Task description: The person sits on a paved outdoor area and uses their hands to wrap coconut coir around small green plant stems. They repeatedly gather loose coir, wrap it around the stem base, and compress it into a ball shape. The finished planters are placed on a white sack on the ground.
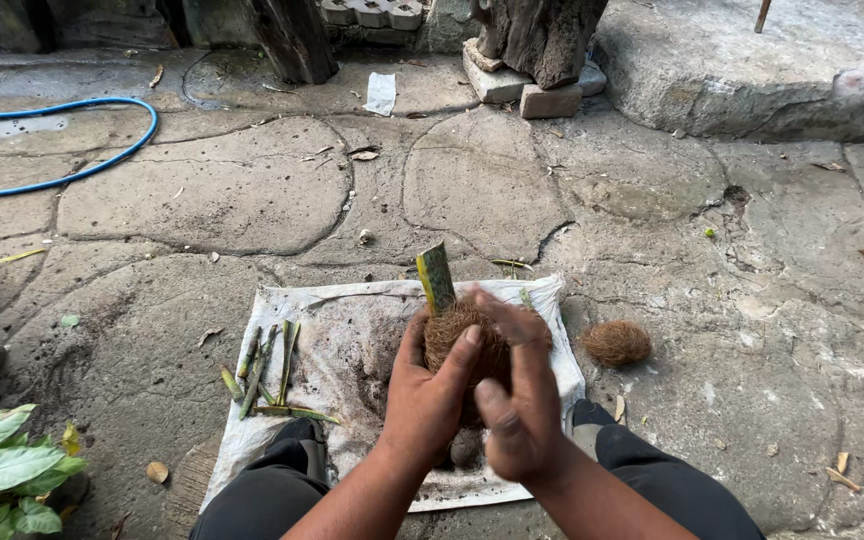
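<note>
Both hands — left hand (427,395), right hand (517,400) — had their fingers (530,335) pressed around a coconut-fibre ball (457,340) holding a green cutting (436,277), apparently mid-packing — firmer, even squeezing seemed called for.

The lower part of the fibre ball (462,345) is hidden behind the left hand (430,395) and right hand (517,405). The base of the green cutting (436,277) is buried in the fibre. The white sheet (352,330) is partly covered by the knees. The blue hose (102,160) and leafy plant (2,470) are cut off at the left edge.
</note>
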